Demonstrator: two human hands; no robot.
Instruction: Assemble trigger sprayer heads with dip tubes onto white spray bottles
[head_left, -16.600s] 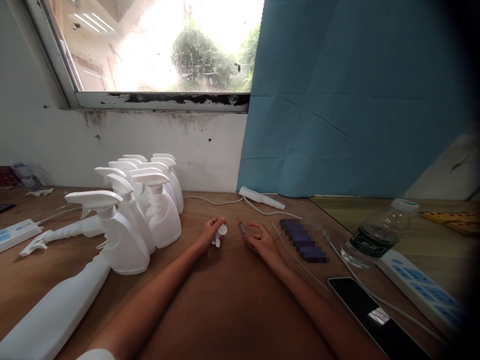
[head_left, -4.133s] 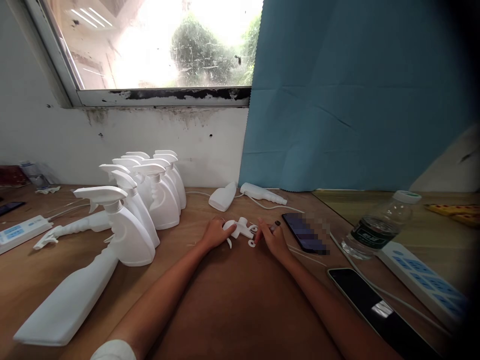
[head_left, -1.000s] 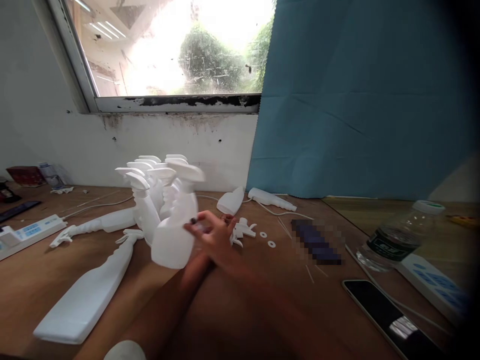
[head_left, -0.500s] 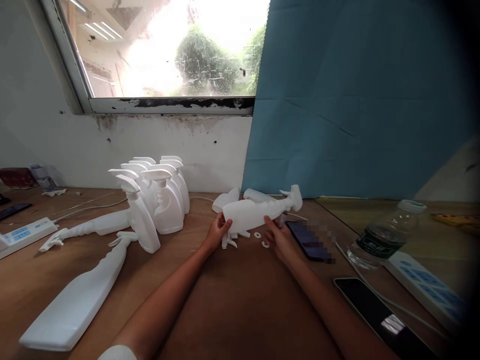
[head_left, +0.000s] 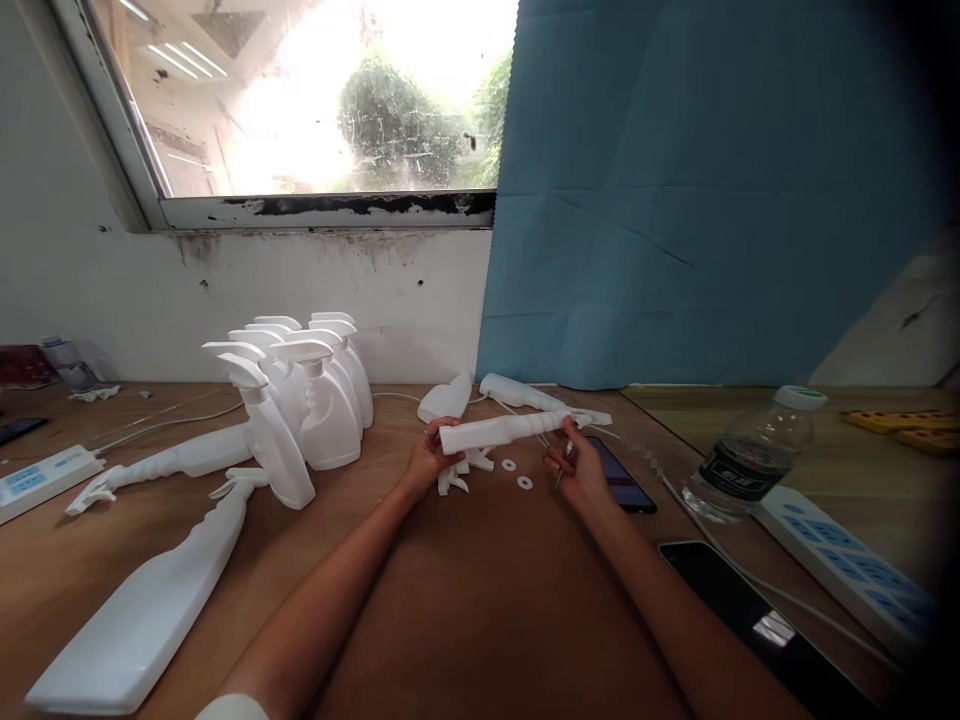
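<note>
A white spray bottle (head_left: pixel 499 432) lies sideways in the air between my hands, its narrow side towards me. My left hand (head_left: pixel 429 462) is closed around its base end. Near the neck, my right hand (head_left: pixel 583 465) grips it between thumb and fingers. A thin shiny item shows among the lower fingers of that hand, too small to name. Under the bottle, white spray trigger heads (head_left: pixel 456 472) lie on the table, partly hidden. Two white ring washers (head_left: pixel 524 482) rest beside them. Behind are another lying spray bottle (head_left: pixel 517 390) and a white bottle (head_left: pixel 445 398).
Several upright spray bottles (head_left: pixel 326 420) stand grouped at left, with two more lying in front, one a large spray bottle (head_left: pixel 150 590). At right are a phone (head_left: pixel 622 478), a nearer phone (head_left: pixel 720 590), a water bottle (head_left: pixel 746 465) and a power strip (head_left: pixel 832 545) with cables.
The held spray bottle has rolled from its broad side to its narrow side, and its head has dropped lower. My right hand has shifted up and right to the neck.
</note>
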